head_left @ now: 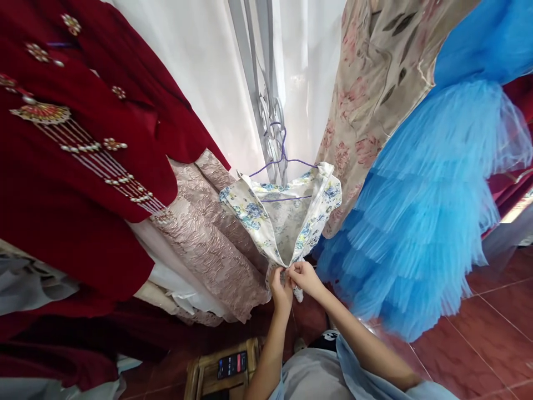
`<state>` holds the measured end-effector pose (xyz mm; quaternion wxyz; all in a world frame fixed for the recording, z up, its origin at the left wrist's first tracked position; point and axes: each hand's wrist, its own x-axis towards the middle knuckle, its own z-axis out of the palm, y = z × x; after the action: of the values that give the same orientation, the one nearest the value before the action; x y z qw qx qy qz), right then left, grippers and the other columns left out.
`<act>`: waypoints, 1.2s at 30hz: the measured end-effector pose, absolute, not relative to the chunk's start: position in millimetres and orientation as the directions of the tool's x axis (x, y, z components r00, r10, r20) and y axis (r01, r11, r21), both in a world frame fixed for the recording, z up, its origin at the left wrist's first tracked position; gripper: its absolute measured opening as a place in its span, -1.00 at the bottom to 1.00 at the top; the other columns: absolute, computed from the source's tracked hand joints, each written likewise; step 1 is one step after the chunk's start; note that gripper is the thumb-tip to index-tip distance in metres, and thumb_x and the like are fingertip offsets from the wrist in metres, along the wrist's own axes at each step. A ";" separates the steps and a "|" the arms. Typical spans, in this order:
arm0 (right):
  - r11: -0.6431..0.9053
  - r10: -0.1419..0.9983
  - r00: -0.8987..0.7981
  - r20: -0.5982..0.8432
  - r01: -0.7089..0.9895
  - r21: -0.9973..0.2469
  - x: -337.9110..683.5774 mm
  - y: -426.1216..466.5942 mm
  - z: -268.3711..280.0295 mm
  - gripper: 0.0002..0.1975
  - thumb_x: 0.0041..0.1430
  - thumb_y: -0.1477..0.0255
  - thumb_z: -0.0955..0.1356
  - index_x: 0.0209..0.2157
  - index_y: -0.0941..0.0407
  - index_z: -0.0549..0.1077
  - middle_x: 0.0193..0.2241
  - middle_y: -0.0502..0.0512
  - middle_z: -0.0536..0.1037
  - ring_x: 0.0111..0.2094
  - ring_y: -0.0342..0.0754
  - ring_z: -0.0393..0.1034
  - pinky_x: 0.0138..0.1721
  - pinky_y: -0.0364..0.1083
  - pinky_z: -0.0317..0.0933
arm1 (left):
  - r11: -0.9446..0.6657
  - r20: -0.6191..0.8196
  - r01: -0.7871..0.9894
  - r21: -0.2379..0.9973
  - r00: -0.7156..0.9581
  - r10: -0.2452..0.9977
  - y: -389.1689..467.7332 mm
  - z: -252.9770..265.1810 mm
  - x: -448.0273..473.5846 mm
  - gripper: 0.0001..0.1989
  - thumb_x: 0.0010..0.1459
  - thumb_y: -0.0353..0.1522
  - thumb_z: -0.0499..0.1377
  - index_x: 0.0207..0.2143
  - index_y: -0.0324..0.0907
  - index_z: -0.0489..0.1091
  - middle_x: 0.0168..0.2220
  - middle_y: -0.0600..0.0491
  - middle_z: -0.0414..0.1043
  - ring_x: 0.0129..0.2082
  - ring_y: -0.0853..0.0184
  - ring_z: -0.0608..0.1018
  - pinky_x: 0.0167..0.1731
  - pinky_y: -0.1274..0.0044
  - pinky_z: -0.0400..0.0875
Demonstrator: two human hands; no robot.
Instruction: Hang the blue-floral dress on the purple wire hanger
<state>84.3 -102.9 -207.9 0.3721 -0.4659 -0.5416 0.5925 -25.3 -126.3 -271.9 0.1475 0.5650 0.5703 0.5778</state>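
Observation:
A white dress with blue and yellow flowers [252,210] hangs from a thin purple wire hanger [284,160] in front of me. Its back gapes in a V, with a zipper running down both edges. At the bottom of that V, my left hand [280,284] grips the dress fabric. Right beside it, my right hand [305,278] pinches at the zipper's low point, fingertips pressed together. The zipper pull itself is too small to make out. The lower part of the dress is mostly hidden behind my hands.
A dark red velvet garment with beaded ornaments [95,139] and a pink brocade skirt [216,239] hang at left. At right hang a beige floral dress [353,105] and a blue tiered tulle dress [420,194]. A phone [232,365] lies on a wooden stool [194,378] below.

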 end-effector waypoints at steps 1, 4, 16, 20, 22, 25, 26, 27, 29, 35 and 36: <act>-0.148 0.939 -0.306 -0.157 0.051 -0.988 84.9 -99.4 -203.4 -0.72 0.09 0.30 0.34 -0.62 0.11 0.34 -0.77 -0.05 0.39 -0.76 -0.23 0.11 -0.68 -0.21 -0.03 | -0.310 0.498 0.499 0.809 -0.302 0.813 -124.0 -267.0 -25.1 -0.78 0.27 -0.24 0.11 -0.26 -0.20 0.46 -0.30 -0.10 0.47 -0.22 0.14 0.52 -0.15 0.32 0.39; -0.215 0.920 -0.337 -0.200 -0.006 -0.977 86.4 -84.0 -186.8 -0.74 0.04 0.27 0.36 -0.60 0.14 0.41 -0.78 -0.06 0.38 -0.78 -0.25 0.07 -0.70 -0.21 -0.05 | -0.335 0.540 0.567 0.753 -0.239 0.807 -122.8 -254.1 -24.3 -0.79 0.31 -0.29 0.06 -0.35 -0.18 0.40 -0.36 -0.06 0.44 -0.26 0.17 0.49 -0.20 0.38 0.36; 0.075 0.977 -0.168 0.133 -0.316 -0.946 94.7 21.7 -37.7 -0.65 -0.06 0.19 0.48 -0.63 0.17 0.43 -0.75 -0.03 0.39 -0.77 -0.29 0.05 -0.74 -0.23 -0.13 | -0.380 0.583 0.659 0.649 -0.110 0.805 -123.9 -236.6 -13.0 -0.79 0.24 -0.46 0.03 -0.48 -0.14 0.17 -0.45 0.02 0.29 -0.32 0.24 0.39 -0.26 0.47 0.27; 0.189 0.971 -0.073 0.228 -0.346 -0.919 91.9 48.0 5.5 -0.71 -0.03 0.26 0.47 -0.59 0.18 0.45 -0.74 -0.04 0.39 -0.76 -0.29 0.04 -0.74 -0.23 -0.12 | -0.371 0.556 0.635 0.678 -0.113 0.823 -126.4 -238.4 -0.2 -0.79 0.24 -0.46 0.02 -0.48 -0.14 0.15 -0.44 0.02 0.29 -0.33 0.25 0.38 -0.26 0.47 0.26; 0.233 0.965 -0.032 0.260 -0.350 -0.907 93.4 55.7 21.5 -0.73 0.00 0.28 0.45 -0.57 0.19 0.45 -0.72 -0.05 0.39 -0.75 -0.29 0.04 -0.73 -0.23 -0.10 | -0.376 0.534 0.623 0.686 -0.079 0.842 -132.5 -248.4 5.1 -0.79 0.24 -0.46 0.03 -0.48 -0.15 0.17 -0.43 0.02 0.30 -0.32 0.24 0.39 -0.26 0.46 0.27; 0.251 0.963 -0.011 0.270 -0.343 -0.905 96.8 57.9 35.4 -0.74 0.05 0.27 0.42 -0.52 0.19 0.46 -0.72 -0.07 0.37 -0.73 -0.29 0.05 -0.72 -0.24 -0.09 | -0.386 0.491 0.584 0.714 -0.025 0.871 -139.0 -263.4 3.9 -0.76 0.29 -0.40 0.06 -0.48 -0.16 0.24 -0.44 0.03 0.33 -0.34 0.26 0.42 -0.26 0.47 0.30; 0.255 0.962 -0.009 0.274 -0.337 -0.907 97.7 56.2 37.0 -0.74 0.06 0.26 0.41 -0.51 0.18 0.47 -0.72 -0.08 0.37 -0.73 -0.28 0.06 -0.72 -0.23 -0.09 | -0.386 0.480 0.565 0.729 -0.019 0.877 -137.6 -263.5 0.0 -0.75 0.32 -0.36 0.07 -0.47 -0.16 0.28 -0.43 0.02 0.35 -0.33 0.27 0.44 -0.25 0.46 0.32; 0.259 0.961 -0.011 0.278 -0.326 -0.909 98.2 53.4 37.3 -0.74 0.07 0.26 0.41 -0.50 0.17 0.46 -0.72 -0.08 0.37 -0.73 -0.27 0.08 -0.72 -0.23 -0.08 | -0.387 0.480 0.548 0.742 -0.032 0.877 -133.4 -259.0 -5.8 -0.75 0.33 -0.34 0.08 -0.44 -0.16 0.33 -0.41 0.02 0.38 -0.31 0.26 0.47 -0.22 0.46 0.35; 0.272 0.956 -0.021 0.291 -0.301 -0.914 98.6 45.7 34.6 -0.74 0.09 0.25 0.40 -0.50 0.15 0.44 -0.73 -0.10 0.35 -0.74 -0.25 0.10 -0.71 -0.22 -0.06 | -0.417 0.546 0.531 0.738 -0.107 0.831 -115.9 -232.8 -21.3 -0.80 0.34 -0.30 0.10 -0.34 -0.16 0.40 -0.32 -0.03 0.43 -0.23 0.24 0.50 -0.16 0.43 0.40; 0.351 0.933 0.000 0.360 -0.228 -0.908 98.1 23.4 19.4 -0.80 0.14 0.31 0.36 -0.48 0.12 0.39 -0.75 -0.11 0.36 -0.75 -0.22 0.12 -0.68 -0.20 -0.02 | -0.641 0.900 0.710 0.293 0.021 0.435 -21.0 -56.2 -53.6 -0.71 0.41 -0.33 -0.02 0.06 -0.19 0.39 -0.01 -0.15 0.47 0.06 0.19 0.46 0.11 0.31 0.29; 0.371 0.925 0.000 0.380 -0.214 -0.904 98.9 21.6 17.6 -0.80 0.16 0.31 0.36 -0.47 0.12 0.38 -0.74 -0.11 0.36 -0.74 -0.22 0.13 -0.67 -0.21 -0.01 | -0.655 0.899 0.722 0.223 0.107 0.425 -7.0 -29.1 -53.1 -0.69 0.42 -0.34 -0.02 0.10 -0.17 0.37 0.05 -0.13 0.46 0.11 0.19 0.43 0.15 0.30 0.25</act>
<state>98.9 21.6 17.6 0.6263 -0.3282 -0.5416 0.4546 -53.1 -7.0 -29.1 -0.1372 0.7313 0.3919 0.5411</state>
